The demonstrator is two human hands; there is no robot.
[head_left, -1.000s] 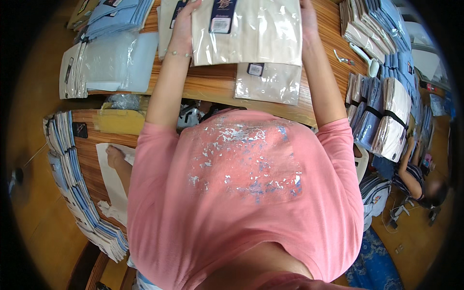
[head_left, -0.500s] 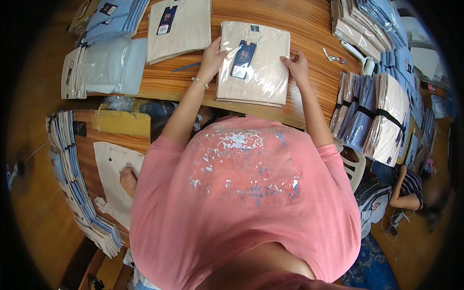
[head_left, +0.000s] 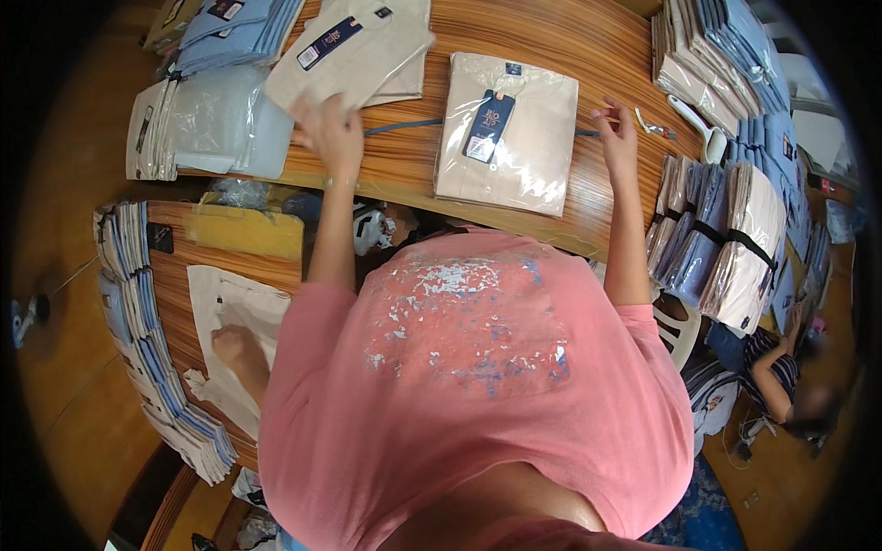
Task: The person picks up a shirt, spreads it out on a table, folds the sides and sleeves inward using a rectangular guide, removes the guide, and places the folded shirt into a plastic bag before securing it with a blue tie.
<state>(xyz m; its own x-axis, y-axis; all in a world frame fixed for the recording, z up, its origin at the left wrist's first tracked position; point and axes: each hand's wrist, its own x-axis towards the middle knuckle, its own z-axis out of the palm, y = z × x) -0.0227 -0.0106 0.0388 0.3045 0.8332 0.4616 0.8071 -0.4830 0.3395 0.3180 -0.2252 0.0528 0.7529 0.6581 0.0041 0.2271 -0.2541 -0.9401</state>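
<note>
A bagged stack of folded beige shirts lies on the striped wooden table, a dark blue tag on top. A flat blue strap shows on both sides of the stack and seems to run beneath it. My left hand, blurred by motion, is closed on the near corner of a folded beige shirt with a dark tag. That shirt sits askew over other beige shirts. Beside the strap's right end hovers my right hand, fingers apart and holding nothing.
Strapped shirt bundles and a white-handled tool are at the right. Clear bags and blue shirts stand at the left. Another person's hand rests on a beige garment at a side table; a second person sits far right.
My hands have left the bagged stack, which now lies nearer me and farther right. The left one has swung the top beige shirt askew. The strap now shows on both sides of the stack.
</note>
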